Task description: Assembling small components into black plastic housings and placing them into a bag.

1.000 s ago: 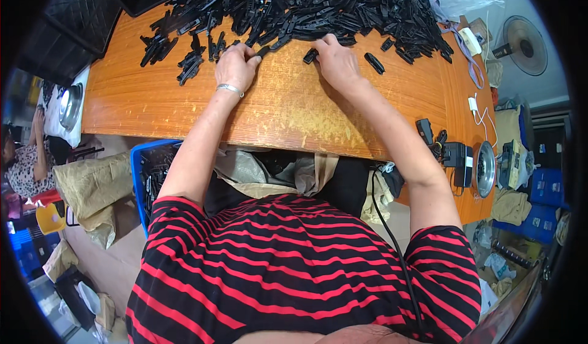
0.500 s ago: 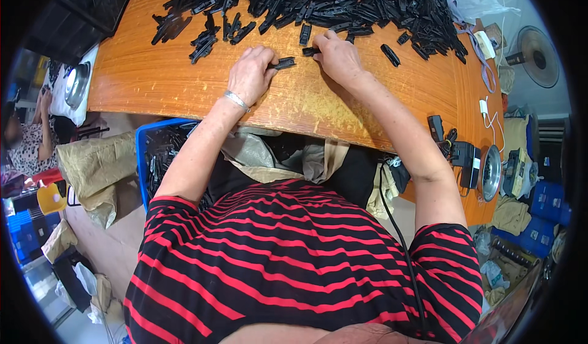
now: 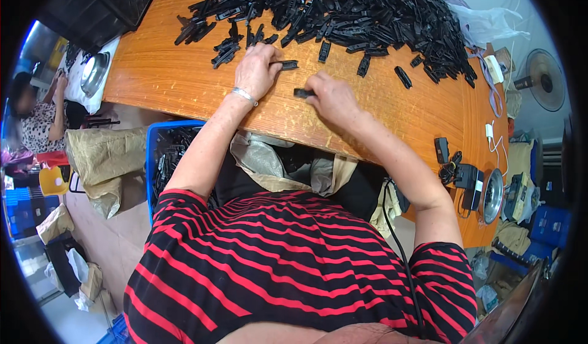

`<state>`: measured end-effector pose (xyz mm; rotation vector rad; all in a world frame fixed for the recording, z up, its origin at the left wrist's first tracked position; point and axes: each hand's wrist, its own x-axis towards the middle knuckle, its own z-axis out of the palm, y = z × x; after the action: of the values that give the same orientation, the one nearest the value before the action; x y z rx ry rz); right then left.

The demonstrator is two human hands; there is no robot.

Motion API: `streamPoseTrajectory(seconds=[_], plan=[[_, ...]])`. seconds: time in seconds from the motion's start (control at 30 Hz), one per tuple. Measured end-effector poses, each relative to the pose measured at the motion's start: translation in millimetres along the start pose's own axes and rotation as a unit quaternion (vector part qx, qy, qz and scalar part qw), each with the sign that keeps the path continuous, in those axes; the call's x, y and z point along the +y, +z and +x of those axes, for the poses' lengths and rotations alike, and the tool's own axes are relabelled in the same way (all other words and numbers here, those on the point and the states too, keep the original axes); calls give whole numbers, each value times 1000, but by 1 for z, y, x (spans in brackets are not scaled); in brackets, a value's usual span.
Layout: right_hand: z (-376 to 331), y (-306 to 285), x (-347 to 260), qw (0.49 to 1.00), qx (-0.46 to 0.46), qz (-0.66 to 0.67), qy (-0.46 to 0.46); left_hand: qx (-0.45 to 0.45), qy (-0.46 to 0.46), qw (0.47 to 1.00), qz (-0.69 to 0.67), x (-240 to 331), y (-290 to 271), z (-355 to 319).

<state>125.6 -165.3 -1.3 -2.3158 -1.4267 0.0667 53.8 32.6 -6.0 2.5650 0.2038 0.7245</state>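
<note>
Nearest the camera is the person's red-and-black striped shirt (image 3: 288,264), and everything else is placed from the orange wooden table (image 3: 165,81) beyond it. Under the table's near edge hangs a crumpled beige bag (image 3: 269,166), and to the left of that, below the edge, stands a blue crate (image 3: 162,154) with black parts in it. On the tabletop, just past the near edge, the left hand (image 3: 257,68) is closed on a small black plastic piece (image 3: 286,64), pinched at the fingertips; a metal bracelet (image 3: 244,95) circles that wrist. Close to its right, the right hand (image 3: 331,99) rests on the wood with its fingers curled onto a second black piece (image 3: 303,92); how firmly it grips cannot be told. The wood around both hands is bare, leaving open room along the near edge to left and right. Further across the table lies a big heap of black plastic parts (image 3: 367,13), reaching the far edge. At the table's right end sit black adapters with cables (image 3: 459,172) and a round metal bowl (image 3: 492,195). Off the table's left end another person (image 3: 37,117) sits beside a metal bowl (image 3: 93,73); beyond the right end stands a fan (image 3: 542,78)
</note>
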Motion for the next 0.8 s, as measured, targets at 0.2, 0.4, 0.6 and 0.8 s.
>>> streamPoseTrajectory(seconds=[0.2, 0.4, 0.6, 0.8], plan=[[11, 14, -27, 999, 14, 45, -19, 80, -40, 992, 84, -24, 6, 28], [8, 7, -26, 996, 38, 82, -26, -15, -66, 989, 133, -27, 7, 30], [22, -14, -13, 985, 155, 77, 15, -93, -194, 961, -175, -19, -16, 13], [34, -15, -5, 972, 171, 111, -117, -239, -256, 797, -492, -1, -38, -4]])
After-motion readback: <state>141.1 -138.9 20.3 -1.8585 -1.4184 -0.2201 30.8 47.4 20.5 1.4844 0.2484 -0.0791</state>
